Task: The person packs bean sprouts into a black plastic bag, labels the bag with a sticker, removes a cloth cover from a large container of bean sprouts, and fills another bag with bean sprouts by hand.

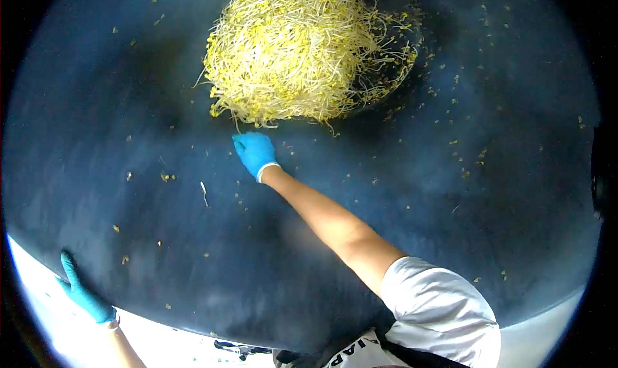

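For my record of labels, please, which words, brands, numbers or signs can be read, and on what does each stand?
"AP", apparently: black letters on the white cloth at the person's chest; neighbouring letters unclear.
Small black marks, bottom edge: too blurred to read.

A steep forward-and-down look is being given from the wearer's head, and the dark blue work surface (386, 239) is taken in widely, the corners blacked out. Nearest, at the bottom, the white sleeve (444, 310) is caught large; the right hand (255, 154) is framed mid-view, the left hand (89, 297) low left; farthest, the bean sprouts (290, 52) are clipped by the top edge!
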Motion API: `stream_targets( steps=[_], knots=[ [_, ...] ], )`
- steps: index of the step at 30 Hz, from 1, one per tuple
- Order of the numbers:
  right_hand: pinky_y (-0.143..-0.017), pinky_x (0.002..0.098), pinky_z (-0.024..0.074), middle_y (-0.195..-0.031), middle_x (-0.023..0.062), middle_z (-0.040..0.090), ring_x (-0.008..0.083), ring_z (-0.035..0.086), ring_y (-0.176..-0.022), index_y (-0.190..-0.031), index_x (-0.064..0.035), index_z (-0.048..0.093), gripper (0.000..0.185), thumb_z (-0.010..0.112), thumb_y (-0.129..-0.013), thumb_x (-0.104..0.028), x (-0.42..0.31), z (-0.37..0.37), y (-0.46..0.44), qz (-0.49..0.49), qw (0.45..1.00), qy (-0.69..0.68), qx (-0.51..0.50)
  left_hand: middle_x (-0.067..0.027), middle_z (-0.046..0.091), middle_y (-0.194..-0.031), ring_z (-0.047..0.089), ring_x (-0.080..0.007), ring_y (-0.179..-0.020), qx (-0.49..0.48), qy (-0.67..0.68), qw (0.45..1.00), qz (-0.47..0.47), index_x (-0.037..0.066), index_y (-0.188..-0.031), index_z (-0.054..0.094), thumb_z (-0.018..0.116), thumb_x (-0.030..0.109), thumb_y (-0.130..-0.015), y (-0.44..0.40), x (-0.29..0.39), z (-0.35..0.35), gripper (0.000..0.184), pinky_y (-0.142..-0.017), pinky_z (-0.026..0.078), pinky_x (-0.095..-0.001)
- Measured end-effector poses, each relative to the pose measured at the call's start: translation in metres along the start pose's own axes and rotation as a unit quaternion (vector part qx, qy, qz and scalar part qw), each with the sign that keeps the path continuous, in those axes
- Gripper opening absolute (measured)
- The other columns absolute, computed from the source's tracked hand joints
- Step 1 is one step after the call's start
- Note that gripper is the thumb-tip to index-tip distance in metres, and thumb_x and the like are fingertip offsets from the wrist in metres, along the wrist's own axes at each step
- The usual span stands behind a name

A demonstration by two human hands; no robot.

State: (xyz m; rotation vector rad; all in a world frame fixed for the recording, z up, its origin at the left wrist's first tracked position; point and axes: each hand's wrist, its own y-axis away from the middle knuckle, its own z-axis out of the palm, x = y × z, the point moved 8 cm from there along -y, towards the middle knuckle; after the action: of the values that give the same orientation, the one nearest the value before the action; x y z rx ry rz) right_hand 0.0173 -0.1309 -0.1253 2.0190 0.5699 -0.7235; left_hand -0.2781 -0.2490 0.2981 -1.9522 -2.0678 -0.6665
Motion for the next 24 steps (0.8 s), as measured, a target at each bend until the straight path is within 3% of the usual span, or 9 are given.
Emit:
stream_targets(
  steps=[2,3,6,9,12,15,19,22,24],
  knots=[
    [-0.078,0.0447,0.0492,-0.085,0.0151,0.066,0.0346,0.063,-0.084,-0.093,-0.0127,0.071,0.020,0.056,-0.085,-0.022,0.013,0.020,0.022,-0.011,1.000,-0.007,-0.027,-0.0168,0.052,-0.128,0.057,-0.0257,-0.105,-0.001,-0.007,1.000,0.019,-0.003,-0.131,0.045,0.064,0.039,-0.087,-0.006,-0.005,-0.005,0.063,-0.095,0.046,-0.0360],
    [-0.080,0.0457,0.0489,-0.097,0.0170,0.065,0.0343,0.061,-0.093,-0.107,-0.0113,0.066,0.027,0.056,-0.085,-0.023,0.029,0.038,0.032,-0.025,0.997,-0.055,-0.056,-0.0177,0.053,-0.127,0.056,-0.0254,-0.106,0.003,-0.009,1.000,0.019,-0.004,-0.130,0.045,0.065,0.037,-0.087,-0.005,-0.003,-0.003,0.063,-0.095,0.045,-0.0355],
    [-0.084,0.0458,0.0489,-0.110,0.0189,0.061,0.0349,0.058,-0.102,-0.121,-0.0108,0.060,0.037,0.053,-0.086,-0.023,0.033,0.019,0.059,0.046,0.997,0.036,-0.042,-0.0188,0.052,-0.127,0.056,-0.0255,-0.107,-0.012,0.013,0.999,0.031,-0.005,-0.130,0.045,0.065,0.035,-0.087,-0.008,-0.006,-0.004,0.063,-0.097,0.044,-0.0347],
    [-0.091,0.0444,0.0453,-0.127,0.0194,0.052,0.0367,0.051,-0.113,-0.135,-0.0102,0.045,0.050,0.050,-0.086,-0.019,0.036,0.021,0.069,0.052,0.997,-0.002,-0.050,-0.0174,0.053,-0.125,0.055,-0.0235,-0.107,-0.017,0.026,0.999,0.041,-0.005,-0.128,0.047,0.065,0.030,-0.087,-0.001,0.004,0.003,0.056,-0.095,0.044,-0.0342],
    [-0.095,0.0445,0.0433,-0.131,0.0208,0.048,0.0393,0.050,-0.114,-0.141,-0.0097,0.035,0.058,0.050,-0.086,-0.016,0.026,0.022,0.071,0.055,0.968,0.052,-0.238,-0.0155,0.055,-0.122,0.055,-0.0231,-0.105,-0.028,0.059,0.996,0.064,-0.004,-0.125,0.050,0.065,0.026,-0.087,-0.004,0.006,0.002,0.051,-0.094,0.043,-0.0338],
    [-0.098,0.0444,0.0418,-0.134,0.0231,0.044,0.0405,0.049,-0.116,-0.147,-0.0120,0.020,0.072,0.054,-0.085,-0.019,0.020,0.008,0.068,0.077,0.951,0.031,-0.299,-0.0149,0.056,-0.119,0.055,-0.0228,-0.105,-0.043,0.062,0.994,0.081,-0.004,-0.122,0.051,0.065,0.026,-0.087,0.000,0.016,0.001,0.048,-0.093,0.043,-0.0333],
    [-0.099,0.0442,0.0407,-0.137,0.0257,0.040,0.0388,0.048,-0.119,-0.149,-0.0137,0.006,0.085,0.059,-0.084,-0.027,-0.056,-0.098,0.082,0.097,0.986,0.078,-0.106,-0.0138,0.056,-0.118,0.054,-0.0236,-0.103,-0.049,0.092,0.992,0.073,-0.004,-0.124,0.049,0.070,0.028,-0.083,-0.009,0.003,-0.005,0.056,-0.093,0.042,-0.0333],
    [-0.098,0.0405,0.0420,-0.132,0.0232,0.047,0.0339,0.050,-0.119,-0.146,-0.0097,0.026,0.074,0.063,-0.083,-0.025,-0.104,-0.173,0.103,0.016,0.993,0.075,0.085,-0.0193,0.052,-0.125,0.051,-0.0262,-0.112,-0.123,0.121,0.981,0.091,-0.010,-0.133,0.038,0.071,0.031,-0.081,-0.020,0.000,-0.002,0.074,-0.100,0.038,-0.0353],
    [-0.097,0.0351,0.0425,-0.131,0.0193,0.051,0.0273,0.052,-0.118,-0.139,-0.0056,0.040,0.063,0.064,-0.083,-0.018,-0.175,-0.264,0.152,-0.023,0.987,-0.023,0.158,-0.0212,0.052,-0.127,0.051,-0.0290,-0.114,-0.092,0.130,0.979,0.130,-0.009,-0.133,0.039,0.071,0.034,-0.080,-0.030,-0.012,0.000,0.076,-0.100,0.038,-0.0365]
  ],
)
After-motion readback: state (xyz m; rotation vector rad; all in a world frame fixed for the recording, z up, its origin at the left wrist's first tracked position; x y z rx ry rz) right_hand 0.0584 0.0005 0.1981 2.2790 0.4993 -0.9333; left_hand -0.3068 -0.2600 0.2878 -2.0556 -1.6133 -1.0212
